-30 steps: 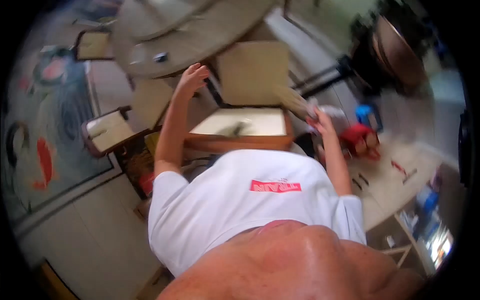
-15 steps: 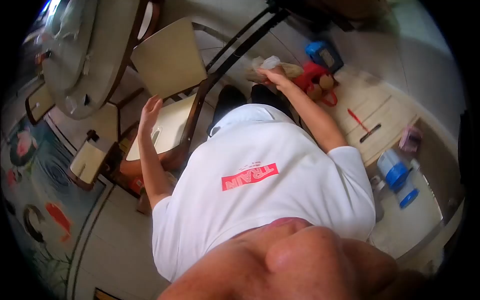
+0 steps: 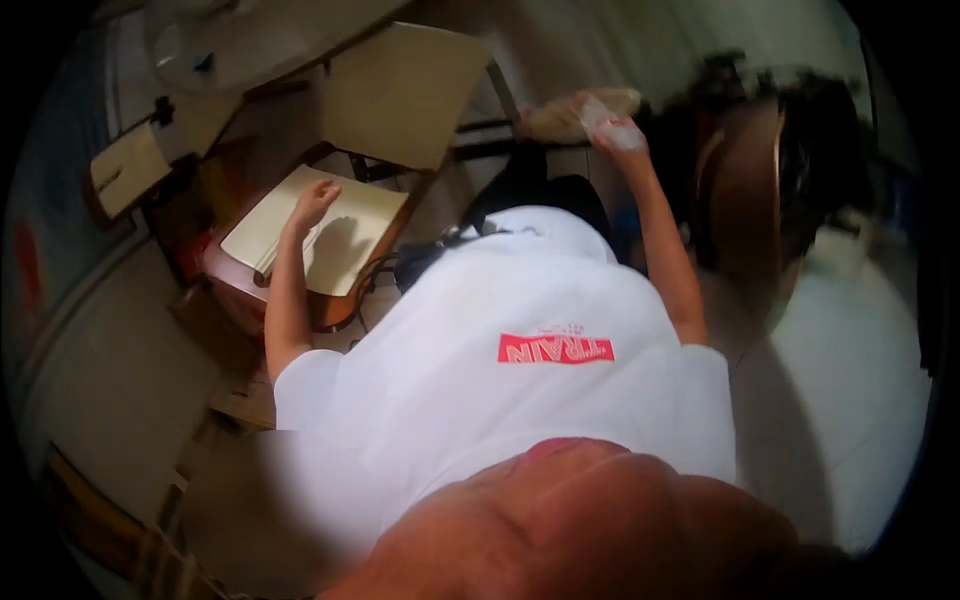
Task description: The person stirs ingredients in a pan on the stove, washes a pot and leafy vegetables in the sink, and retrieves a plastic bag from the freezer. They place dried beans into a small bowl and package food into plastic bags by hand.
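Note:
My right hand [image 3: 627, 138] reaches forward, its fingers closed around a crumpled plastic bag [image 3: 557, 116]. The bag is partly clear, partly tan, and its contents cannot be made out. Out to the left, my left hand [image 3: 316, 203] appears over the cream seat of a wooden chair [image 3: 365, 245], casting a shadow on it. Its fingers are loosely curled in, with nothing seen in them. Whether it touches the seat is unclear.
A pale table [image 3: 270, 45] stands at the upper left, with a smaller cream-topped seat [image 3: 128, 170] below it. At the right is a dark bulky object with a curved brown panel [image 3: 745, 195]. Pale tiled floor [image 3: 860, 370] lies beyond my right side.
My view has swung right, bringing the dark bulky object into sight; the blue and red items and wooden box have left it. My left hand's fingers have curled in. The bag stays in my right hand.

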`<action>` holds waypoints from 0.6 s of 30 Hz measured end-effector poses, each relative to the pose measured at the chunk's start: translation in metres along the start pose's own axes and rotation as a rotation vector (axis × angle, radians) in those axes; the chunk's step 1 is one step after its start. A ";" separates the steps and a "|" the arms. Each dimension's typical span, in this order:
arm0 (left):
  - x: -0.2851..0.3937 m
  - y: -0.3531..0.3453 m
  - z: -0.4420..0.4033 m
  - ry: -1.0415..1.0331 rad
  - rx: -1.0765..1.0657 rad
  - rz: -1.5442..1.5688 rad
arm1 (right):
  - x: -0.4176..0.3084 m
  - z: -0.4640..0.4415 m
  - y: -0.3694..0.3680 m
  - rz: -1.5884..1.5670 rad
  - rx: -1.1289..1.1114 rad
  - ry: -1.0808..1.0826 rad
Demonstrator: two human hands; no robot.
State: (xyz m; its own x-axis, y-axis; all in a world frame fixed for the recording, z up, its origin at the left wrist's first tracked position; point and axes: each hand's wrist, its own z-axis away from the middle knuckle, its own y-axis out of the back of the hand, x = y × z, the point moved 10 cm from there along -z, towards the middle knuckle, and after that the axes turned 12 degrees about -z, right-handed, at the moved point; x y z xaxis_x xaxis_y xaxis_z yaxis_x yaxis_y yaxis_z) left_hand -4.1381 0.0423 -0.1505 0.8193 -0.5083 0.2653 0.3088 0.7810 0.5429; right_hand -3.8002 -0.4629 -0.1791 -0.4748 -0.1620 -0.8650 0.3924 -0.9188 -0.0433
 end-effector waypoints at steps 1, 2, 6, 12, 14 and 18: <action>0.002 0.005 -0.005 0.044 0.022 -0.034 | -0.017 -0.019 -0.003 0.027 0.012 0.067; -0.005 0.007 -0.004 0.109 0.032 -0.073 | -0.025 -0.030 -0.008 0.042 0.018 0.117; 0.053 0.019 -0.010 -0.040 0.123 0.134 | -0.067 -0.060 -0.017 0.067 0.010 -0.218; 0.208 0.040 -0.038 -0.093 0.143 -0.048 | -0.116 -0.136 -0.038 0.369 -0.229 -0.207; 0.277 0.030 -0.055 -0.176 0.175 -0.067 | -0.127 -0.155 -0.048 0.423 -0.331 -0.115; 0.452 0.009 -0.063 -0.533 0.192 -0.105 | -0.160 -0.190 -0.062 0.349 -0.543 -0.103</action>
State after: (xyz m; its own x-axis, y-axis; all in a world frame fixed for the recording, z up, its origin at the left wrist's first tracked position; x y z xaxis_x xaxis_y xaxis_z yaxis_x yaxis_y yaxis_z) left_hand -3.7344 -0.1575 -0.0758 0.4173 -0.7312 0.5397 0.2410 0.6616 0.7101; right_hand -3.5993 -0.3117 -0.1329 -0.3095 -0.4764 -0.8230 0.8668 -0.4972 -0.0381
